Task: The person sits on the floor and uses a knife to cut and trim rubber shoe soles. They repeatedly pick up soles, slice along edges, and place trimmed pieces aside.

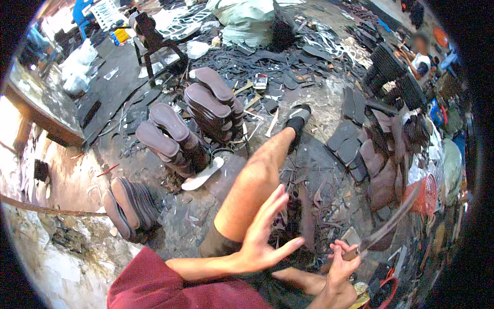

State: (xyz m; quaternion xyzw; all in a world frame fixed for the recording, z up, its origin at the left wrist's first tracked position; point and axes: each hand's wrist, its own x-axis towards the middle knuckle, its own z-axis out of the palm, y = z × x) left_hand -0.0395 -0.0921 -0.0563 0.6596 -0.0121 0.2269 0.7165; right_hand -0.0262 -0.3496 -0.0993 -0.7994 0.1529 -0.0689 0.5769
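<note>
My left hand (pixel 263 242) is raised beside my bent knee, its fingers spread and nothing in it. Lower right, my right hand (pixel 340 268) is closed around the handle of a long knife (pixel 387 225). The knife's blade points up and to the right, away from me. Just behind the right fingers shows a small grey flat piece (pixel 352 237); I cannot tell whether the hand touches it. Ahead on the left stand stacks of brown shoe soles (pixel 170 122), and more brown soles (pixel 210 100) behind them. A white sole-shaped piece (pixel 204 174) lies between those stacks and my leg.
Another sole stack (pixel 135 203) stands near left by a worn wall. Dark flat soles (pixel 346 141) and a red mesh basket (pixel 425 194) are at right. Dark scraps (pixel 314 56) litter the floor ahead, around a pale green sack (pixel 247 23). Another person (pixel 421 59) sits far right.
</note>
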